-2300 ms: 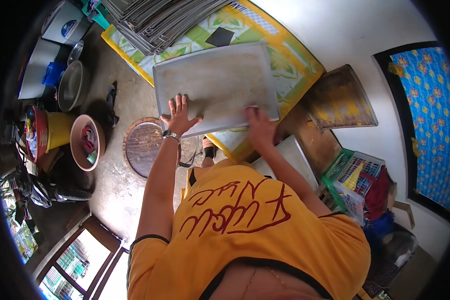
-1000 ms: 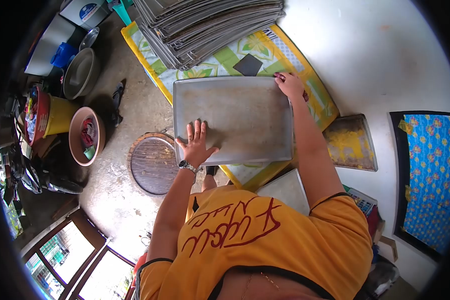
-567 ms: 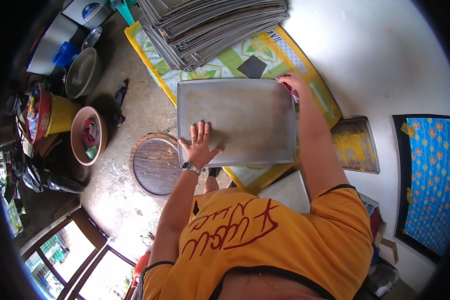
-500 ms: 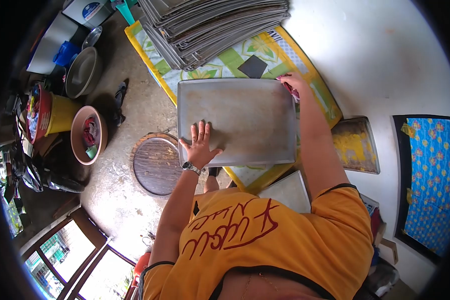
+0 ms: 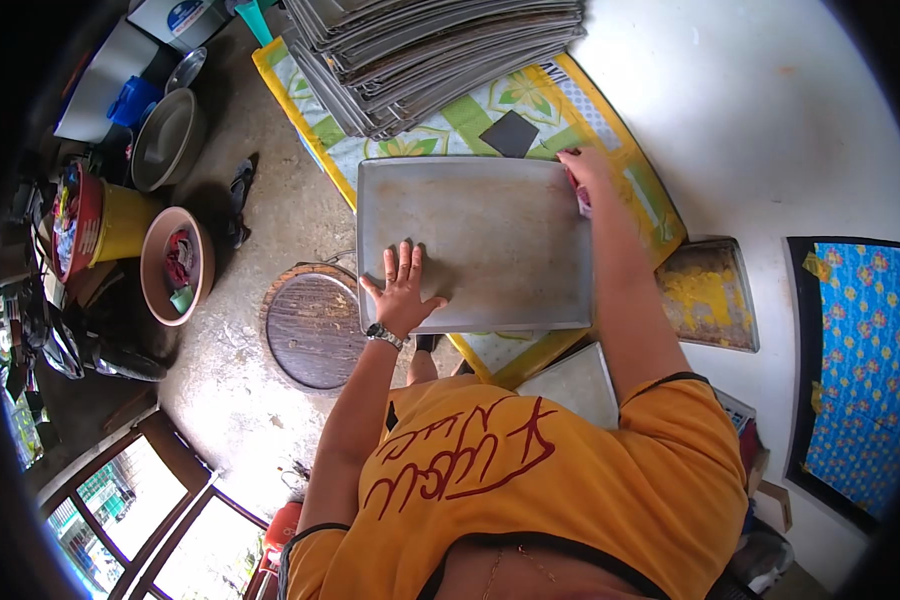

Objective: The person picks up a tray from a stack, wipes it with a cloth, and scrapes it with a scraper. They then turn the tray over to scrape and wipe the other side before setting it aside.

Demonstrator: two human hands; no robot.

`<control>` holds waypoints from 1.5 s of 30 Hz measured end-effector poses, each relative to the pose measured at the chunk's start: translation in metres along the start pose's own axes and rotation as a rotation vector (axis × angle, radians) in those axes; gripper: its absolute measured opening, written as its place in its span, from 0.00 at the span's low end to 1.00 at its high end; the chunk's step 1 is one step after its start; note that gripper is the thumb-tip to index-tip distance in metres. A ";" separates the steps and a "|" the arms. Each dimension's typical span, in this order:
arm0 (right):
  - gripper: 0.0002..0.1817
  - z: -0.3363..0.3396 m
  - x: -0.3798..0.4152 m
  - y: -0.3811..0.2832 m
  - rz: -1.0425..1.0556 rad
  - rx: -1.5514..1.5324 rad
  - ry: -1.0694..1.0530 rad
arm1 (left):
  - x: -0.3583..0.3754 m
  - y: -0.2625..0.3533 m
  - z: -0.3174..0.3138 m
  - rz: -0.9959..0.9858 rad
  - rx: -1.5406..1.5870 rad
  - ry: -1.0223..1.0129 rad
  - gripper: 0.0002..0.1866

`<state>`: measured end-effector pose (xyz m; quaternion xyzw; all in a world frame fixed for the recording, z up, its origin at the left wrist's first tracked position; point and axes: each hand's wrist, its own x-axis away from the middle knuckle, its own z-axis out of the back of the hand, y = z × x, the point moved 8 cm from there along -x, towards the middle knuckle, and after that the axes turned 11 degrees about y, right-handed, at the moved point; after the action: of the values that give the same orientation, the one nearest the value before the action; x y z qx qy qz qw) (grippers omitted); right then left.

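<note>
Palm down, a flat metal tray (image 5: 490, 225) lies across the tabletop (image 5: 452, 122) in front of a person in an orange shirt (image 5: 530, 480), its near left corner jutting past the table's edge. The left hand (image 5: 401, 298), a watch at its wrist, rests with fingers spread near that corner, gripping nothing, in the same place on the tray as two seconds earlier. The right hand (image 5: 588, 175) clutches a reddish cloth (image 5: 582, 200) at the far right corner; in the earliest frame it was on the tray's near right side. Over the last half second it has moved only slightly. Beyond the tray sit a dark square (image 5: 510, 134) and a tall stack of trays (image 5: 450, 55), both on the patterned table cover. A yellow-stained tray (image 5: 710, 295) leans by the wall at right; a round wooden board (image 5: 315, 335) and a pink basin (image 5: 156, 262) are on the left.
</note>
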<state>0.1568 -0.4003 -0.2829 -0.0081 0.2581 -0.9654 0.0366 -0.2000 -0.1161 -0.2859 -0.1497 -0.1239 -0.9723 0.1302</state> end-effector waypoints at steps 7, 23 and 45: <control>0.22 -0.079 0.127 -0.169 0.350 0.454 0.210 | 0.001 0.002 -0.001 0.001 0.021 0.004 0.60; 0.16 -0.018 0.074 -0.051 -0.002 0.309 0.084 | -0.004 0.005 0.002 -0.031 -0.062 0.022 0.59; 0.25 0.046 0.052 0.041 -0.081 0.284 0.154 | 0.012 0.013 -0.008 -0.078 -0.060 0.010 0.60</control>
<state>0.1095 -0.4626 -0.2633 0.0609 0.1206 -0.9906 -0.0215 -0.2097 -0.1331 -0.2865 -0.1439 -0.0995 -0.9806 0.0883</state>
